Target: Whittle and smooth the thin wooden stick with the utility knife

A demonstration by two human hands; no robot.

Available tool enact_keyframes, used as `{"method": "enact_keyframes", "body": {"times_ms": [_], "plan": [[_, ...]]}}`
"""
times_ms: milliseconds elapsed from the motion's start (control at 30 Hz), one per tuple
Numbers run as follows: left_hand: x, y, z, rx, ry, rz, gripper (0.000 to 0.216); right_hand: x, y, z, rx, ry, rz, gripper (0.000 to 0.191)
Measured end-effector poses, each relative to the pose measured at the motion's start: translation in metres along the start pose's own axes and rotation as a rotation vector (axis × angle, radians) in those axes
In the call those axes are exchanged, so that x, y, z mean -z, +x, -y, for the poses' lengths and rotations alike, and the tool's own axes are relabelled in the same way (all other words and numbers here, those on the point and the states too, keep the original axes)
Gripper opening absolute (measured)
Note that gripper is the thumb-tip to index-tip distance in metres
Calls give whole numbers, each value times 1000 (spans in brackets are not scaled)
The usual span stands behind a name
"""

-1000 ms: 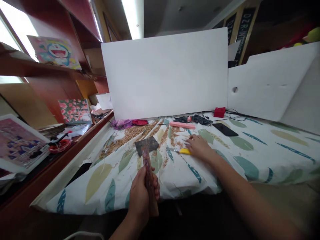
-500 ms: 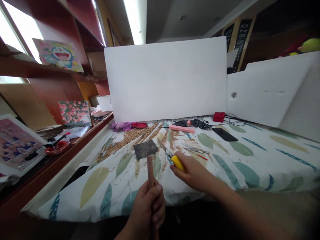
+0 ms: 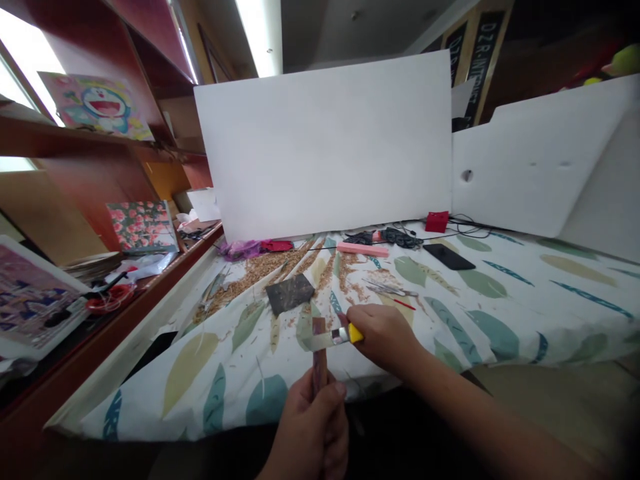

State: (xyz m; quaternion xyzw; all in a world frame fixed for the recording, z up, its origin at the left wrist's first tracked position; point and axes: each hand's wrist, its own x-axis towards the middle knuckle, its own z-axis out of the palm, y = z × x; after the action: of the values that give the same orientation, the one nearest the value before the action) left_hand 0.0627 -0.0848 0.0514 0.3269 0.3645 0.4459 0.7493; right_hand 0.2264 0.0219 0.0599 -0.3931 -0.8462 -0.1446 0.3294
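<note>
My left hand (image 3: pixel 321 423) is closed around a brown wooden stick (image 3: pixel 319 370), which points up and away over the table's near edge. In my right hand (image 3: pixel 384 335), the fingers wrap the yellow handle of a knife (image 3: pixel 341 335). Its blade lies sideways across the stick's upper part, just above my left hand. Beyond the stick a dark, flat rectangular sheet (image 3: pixel 290 295) rests on the leaf-print cloth (image 3: pixel 193 373). Light brown wood shavings (image 3: pixel 257 268) are scattered behind it.
A pink block (image 3: pixel 363 249), a black phone-like slab (image 3: pixel 449 257), a red box (image 3: pixel 437 221) and thin metal tools (image 3: pixel 387 288) lie farther back. Purple plastic (image 3: pixel 240 250) sits at the back left. A white board (image 3: pixel 325 153) stands behind the table; shelves (image 3: pixel 95 177) line the left.
My right hand has turned the knife from pointing away to pointing left, bringing its blade across the stick. The stick and my left hand have shifted slightly right in view.
</note>
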Motion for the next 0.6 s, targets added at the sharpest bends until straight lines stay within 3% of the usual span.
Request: {"method": "enact_keyframes", "body": {"times_ms": [133,400,533,600], "plan": [[-9,-5,-3,91,-77,-24,53,-5,-1,-6,-9,-65,-24,23],[-11,-9,-14,202,-166,26,57,-2,2,-10,-94,-91,79,17],[-4,-9,-17,323,-167,164,57,-5,5,-6,-119,-82,173,17],[-1,-15,-16,364,-169,218,60,-3,8,-17,-217,-105,255,15]]}}
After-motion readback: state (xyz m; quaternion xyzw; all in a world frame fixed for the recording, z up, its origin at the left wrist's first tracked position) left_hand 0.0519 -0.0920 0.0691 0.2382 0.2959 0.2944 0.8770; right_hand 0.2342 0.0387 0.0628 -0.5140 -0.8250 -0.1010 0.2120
